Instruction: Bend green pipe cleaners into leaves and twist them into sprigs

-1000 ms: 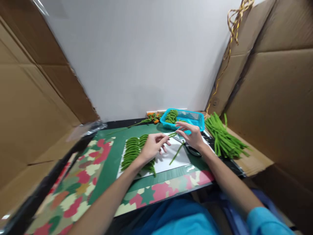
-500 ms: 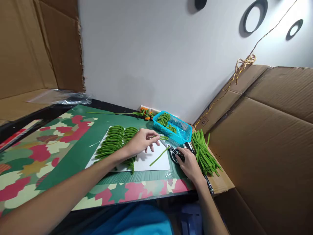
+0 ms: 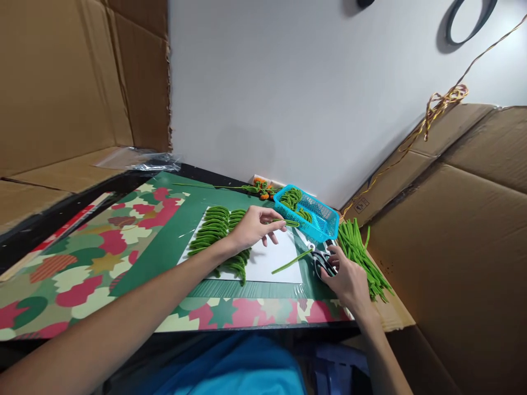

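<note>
My left hand (image 3: 259, 227) is above the white sheet (image 3: 265, 266), thumb and fingers pinched on a green fuzzy pipe cleaner (image 3: 291, 223) bent into a narrow loop. Rows of curved green pipe-cleaner pieces (image 3: 212, 227) lie on the sheet, partly behind that hand. A straight cut piece (image 3: 290, 262) rests slantwise across the sheet's right edge, one end by the scissors. My right hand (image 3: 349, 277) is at the black-and-white scissors (image 3: 322, 264) lying on the mat, its thumb and fingers apart beside the handles. Whether its fingertips touch them is hard to see.
A blue basket (image 3: 329, 222) with green pieces stands at the back. Right of it lies a bundle of long green pipe cleaners (image 3: 366, 263). Orange flowers on a green stem (image 3: 265, 189) lie near the wall. Cardboard walls (image 3: 461, 247) enclose both sides.
My view has swung left, so everything sits further right. My right hand's fingers have opened and drawn back slightly from the scissors' handles. The left hand still pinches the bent pipe cleaner.
</note>
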Tool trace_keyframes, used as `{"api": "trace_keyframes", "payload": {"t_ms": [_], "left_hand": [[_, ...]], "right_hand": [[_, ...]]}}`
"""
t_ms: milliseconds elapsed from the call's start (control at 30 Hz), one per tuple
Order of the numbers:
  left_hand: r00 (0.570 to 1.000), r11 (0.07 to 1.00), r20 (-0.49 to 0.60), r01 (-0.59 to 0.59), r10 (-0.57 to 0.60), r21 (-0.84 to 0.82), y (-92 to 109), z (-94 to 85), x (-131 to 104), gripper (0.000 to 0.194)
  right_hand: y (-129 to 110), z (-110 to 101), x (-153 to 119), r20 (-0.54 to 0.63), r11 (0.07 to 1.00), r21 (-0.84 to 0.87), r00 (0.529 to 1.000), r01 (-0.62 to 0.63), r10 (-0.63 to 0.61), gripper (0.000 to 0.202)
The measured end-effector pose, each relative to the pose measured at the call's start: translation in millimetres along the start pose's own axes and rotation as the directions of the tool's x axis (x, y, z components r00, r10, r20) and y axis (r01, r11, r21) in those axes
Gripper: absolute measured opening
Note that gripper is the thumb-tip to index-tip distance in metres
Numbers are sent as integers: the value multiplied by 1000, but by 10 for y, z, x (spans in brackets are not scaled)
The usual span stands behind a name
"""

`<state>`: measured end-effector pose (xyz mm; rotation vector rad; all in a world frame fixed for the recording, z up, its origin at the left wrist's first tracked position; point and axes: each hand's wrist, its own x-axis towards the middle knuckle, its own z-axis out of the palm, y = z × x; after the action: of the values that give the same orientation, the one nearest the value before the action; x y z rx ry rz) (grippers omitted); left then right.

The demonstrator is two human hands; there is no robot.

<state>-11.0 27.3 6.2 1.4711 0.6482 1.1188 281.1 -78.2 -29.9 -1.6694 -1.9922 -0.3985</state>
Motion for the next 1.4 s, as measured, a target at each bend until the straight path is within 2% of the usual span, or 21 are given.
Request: {"api": "trace_keyframes", "payload": {"t_ms": [200,333,500,600,667,733,800,867,933,1000,1067,1133,1300,1400], "left_hand": [[1000,1000,6,11,-11,12,-22,-4,1,31],[998,998,35,50,-52,44,9,-17,5,39],[997,996,48,56,-59,72,37,-10,-15,35],[995,993,64,68,-74,91,55,5,-35,30],[993,993,83,73,-80,90,66,9,-44,31],[991,995,114,63,-72,80,75,8,-49,33],[986,997,155,54,-63,60,83,3,-48,35],[979,999,199,53,-54,12,92,2,-46,35],[970,997,238,55,-41,-53,105,7,-45,33],[967,993,255,58,-30,-105,121,14,-49,31],[967,989,253,62,-26,-135,139,17,-57,29],[966,986,258,64,-22,-156,155,12,-66,27],[926,983,378,77,-9,-165,175,-29,-80,22],[899,981,437,89,-5,-172,179,-38,-88,19]], "right_hand": [[-51,-201,12,-173,989,-71,974,133,-144,20],[-92,-287,45,-218,984,-45,960,172,-178,21],[-38,-293,86,-208,994,0,972,109,-107,24],[-22,-278,56,-192,998,64,981,-18,30,24],[-63,-291,5,-134,967,217,977,-135,167,25],[-144,-326,-64,5,859,457,967,-230,257,31],[-245,-369,-140,163,690,664,956,-289,243,37],[-336,-402,-212,263,534,778,944,-331,202,44],[-395,-420,-274,303,414,839,935,-353,183,49],[-416,-429,-323,325,341,870,934,-356,147,50],[-414,-442,-359,347,311,884,936,-348,58,54],[-405,-467,-389,396,305,881,917,-361,-59,64],[-353,-580,-457,545,356,819,805,-450,-235,81],[-223,-639,-522,630,407,758,734,-510,-253,94]]}}
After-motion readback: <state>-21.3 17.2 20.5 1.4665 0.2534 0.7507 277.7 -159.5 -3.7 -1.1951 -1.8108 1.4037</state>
